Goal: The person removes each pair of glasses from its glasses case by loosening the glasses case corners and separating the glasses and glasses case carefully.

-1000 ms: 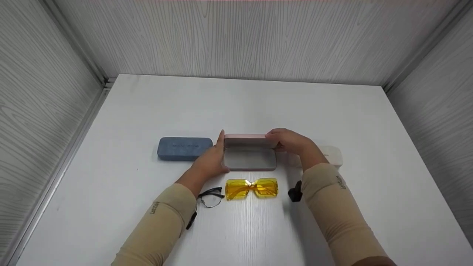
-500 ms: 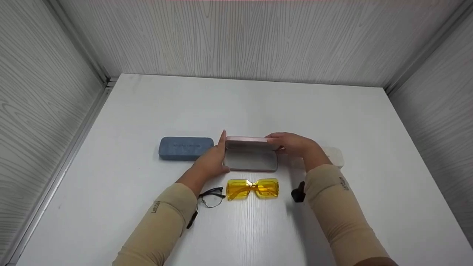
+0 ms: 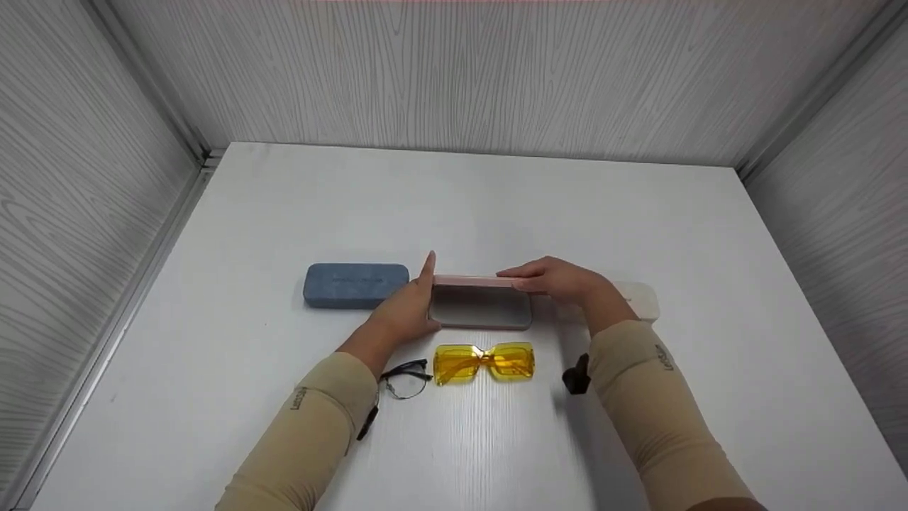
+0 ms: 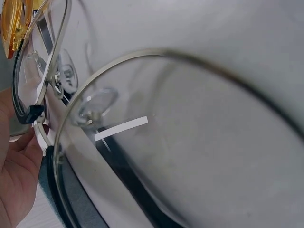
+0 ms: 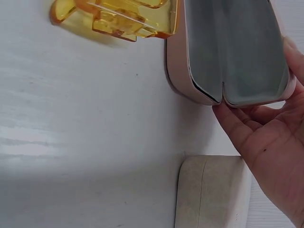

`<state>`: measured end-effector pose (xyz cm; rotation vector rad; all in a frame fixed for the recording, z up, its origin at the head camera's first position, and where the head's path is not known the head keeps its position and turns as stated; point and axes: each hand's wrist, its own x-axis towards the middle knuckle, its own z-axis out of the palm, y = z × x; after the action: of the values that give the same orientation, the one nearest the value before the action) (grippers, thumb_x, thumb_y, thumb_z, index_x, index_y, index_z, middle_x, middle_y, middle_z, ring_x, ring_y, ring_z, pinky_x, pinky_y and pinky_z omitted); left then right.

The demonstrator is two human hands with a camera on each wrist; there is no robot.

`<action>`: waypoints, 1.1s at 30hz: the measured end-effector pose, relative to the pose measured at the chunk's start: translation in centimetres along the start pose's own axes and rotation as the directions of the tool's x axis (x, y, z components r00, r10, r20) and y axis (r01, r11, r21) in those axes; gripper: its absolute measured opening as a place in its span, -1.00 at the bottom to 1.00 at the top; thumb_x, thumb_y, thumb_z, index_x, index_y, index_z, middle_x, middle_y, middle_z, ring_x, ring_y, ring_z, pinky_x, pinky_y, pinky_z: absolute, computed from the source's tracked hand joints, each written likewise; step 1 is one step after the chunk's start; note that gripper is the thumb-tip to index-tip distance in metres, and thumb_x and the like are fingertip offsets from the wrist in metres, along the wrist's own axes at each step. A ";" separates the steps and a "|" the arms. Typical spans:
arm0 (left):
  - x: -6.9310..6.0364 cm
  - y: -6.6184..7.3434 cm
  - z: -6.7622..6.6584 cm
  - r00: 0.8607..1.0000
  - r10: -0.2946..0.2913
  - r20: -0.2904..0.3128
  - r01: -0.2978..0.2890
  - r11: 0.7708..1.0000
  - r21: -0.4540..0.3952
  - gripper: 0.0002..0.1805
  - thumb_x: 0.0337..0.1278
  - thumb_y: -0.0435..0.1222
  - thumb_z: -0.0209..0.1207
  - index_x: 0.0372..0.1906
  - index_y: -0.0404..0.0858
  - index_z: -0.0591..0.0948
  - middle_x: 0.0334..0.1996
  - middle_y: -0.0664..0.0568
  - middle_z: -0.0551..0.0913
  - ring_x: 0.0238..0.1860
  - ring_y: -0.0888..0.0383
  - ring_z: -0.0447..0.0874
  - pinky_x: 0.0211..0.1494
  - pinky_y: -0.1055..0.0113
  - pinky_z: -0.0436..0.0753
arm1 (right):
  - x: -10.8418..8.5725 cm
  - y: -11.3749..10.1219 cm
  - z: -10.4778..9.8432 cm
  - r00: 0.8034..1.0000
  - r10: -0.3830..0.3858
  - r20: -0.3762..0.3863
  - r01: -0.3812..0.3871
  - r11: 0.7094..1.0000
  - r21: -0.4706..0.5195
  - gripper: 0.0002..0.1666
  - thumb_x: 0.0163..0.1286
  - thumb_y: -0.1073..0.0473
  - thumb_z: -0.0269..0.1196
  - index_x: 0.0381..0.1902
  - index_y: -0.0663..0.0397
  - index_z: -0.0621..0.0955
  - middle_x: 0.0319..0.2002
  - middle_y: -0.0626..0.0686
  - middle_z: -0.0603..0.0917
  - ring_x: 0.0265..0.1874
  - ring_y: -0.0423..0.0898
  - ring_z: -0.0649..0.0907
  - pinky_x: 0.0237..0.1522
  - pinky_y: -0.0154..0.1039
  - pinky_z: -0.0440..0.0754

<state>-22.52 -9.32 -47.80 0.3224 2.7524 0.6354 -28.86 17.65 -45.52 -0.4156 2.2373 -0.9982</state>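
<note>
A pink glasses case [image 3: 472, 281] with a grey lining lies in the middle of the table, its lid partly raised. My left hand [image 3: 404, 312] holds the case's left end, thumb at the front corner and index finger pointing away. At the right end, my right hand [image 3: 564, 284] pinches the lid; the right wrist view shows that hand [image 5: 275, 142] with fingers under the hinge side and thumb on the lid. Nothing shows inside the case. Just in front lie yellow sunglasses [image 3: 454, 363]. Clear eyeglasses [image 3: 411, 367] with black temples sit beside my left wrist, partly hidden.
A closed blue glasses case [image 3: 355, 285] lies left of my left hand. Behind my right wrist is a white glasses case [image 3: 642, 301], partly covered. Wood-grain panels [image 3: 468, 78] bound the white table [image 3: 468, 199] at the back and sides.
My right hand has come down and forward with the lid, so the pink case's opening has narrowed. The left hand stays in place; both pairs of glasses lie as before.
</note>
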 end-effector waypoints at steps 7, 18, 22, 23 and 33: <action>-0.1 -0.1 0.0 0.999 0.029 -0.012 -0.029 1.000 -0.008 0.28 -0.10 -0.20 0.35 0.40 -0.07 -0.47 0.23 -0.17 0.35 0.15 -0.02 0.41 0.22 0.13 0.36 | -0.1 0.3 0.2 0.997 -0.066 -0.029 0.062 0.992 -0.108 -0.57 0.28 -0.02 0.17 0.13 -0.34 0.53 0.14 0.00 0.48 0.13 0.01 0.40 0.20 0.05 0.27; 0.1 -0.5 0.1 0.997 0.077 -0.012 -0.077 0.997 0.009 0.27 -0.11 -0.18 0.34 0.40 -0.10 -0.47 0.24 -0.22 0.32 0.20 -0.05 0.35 0.25 0.12 0.32 | -0.5 0.6 0.9 0.988 -0.139 -0.073 0.130 0.985 -0.111 -0.50 0.16 -0.08 0.27 0.10 -0.30 0.55 -0.01 0.00 0.51 -0.03 -0.03 0.45 0.10 -0.03 0.35; 0.2 -0.7 0.2 0.996 0.082 -0.019 -0.081 0.997 0.013 0.27 -0.12 -0.18 0.34 0.40 -0.09 -0.46 0.24 -0.24 0.31 0.22 -0.07 0.32 0.26 0.10 0.30 | -0.6 0.8 1.1 0.986 -0.140 -0.089 0.128 0.983 -0.134 -0.50 0.13 -0.05 0.30 0.08 -0.30 0.56 -0.01 -0.01 0.51 -0.03 -0.04 0.45 0.10 -0.05 0.36; 0.3 -0.8 0.3 0.996 0.085 -0.024 -0.085 0.996 0.016 0.28 -0.13 -0.18 0.34 0.40 -0.09 -0.46 0.24 -0.24 0.31 0.22 -0.07 0.32 0.26 0.10 0.30 | -0.6 0.8 1.1 0.986 -0.140 -0.093 0.126 0.982 -0.139 -0.50 0.13 -0.02 0.31 0.08 -0.30 0.56 -0.02 -0.01 0.51 -0.03 -0.04 0.46 0.10 -0.04 0.36; 0.3 -0.8 0.4 0.995 0.094 -0.041 -0.093 0.995 0.020 0.30 -0.18 -0.19 0.37 0.41 -0.10 -0.44 0.24 -0.23 0.31 0.23 -0.06 0.31 0.27 0.11 0.29 | -0.9 0.4 1.2 0.988 -0.107 -0.112 0.082 0.976 -0.204 -0.47 0.03 -0.04 0.37 0.04 -0.40 0.57 -0.02 -0.04 0.50 -0.03 -0.04 0.46 0.10 -0.04 0.38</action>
<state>-22.76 -9.75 -48.55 0.4494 2.7982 0.6485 -27.36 17.73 -46.07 -0.5671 2.4592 -0.8709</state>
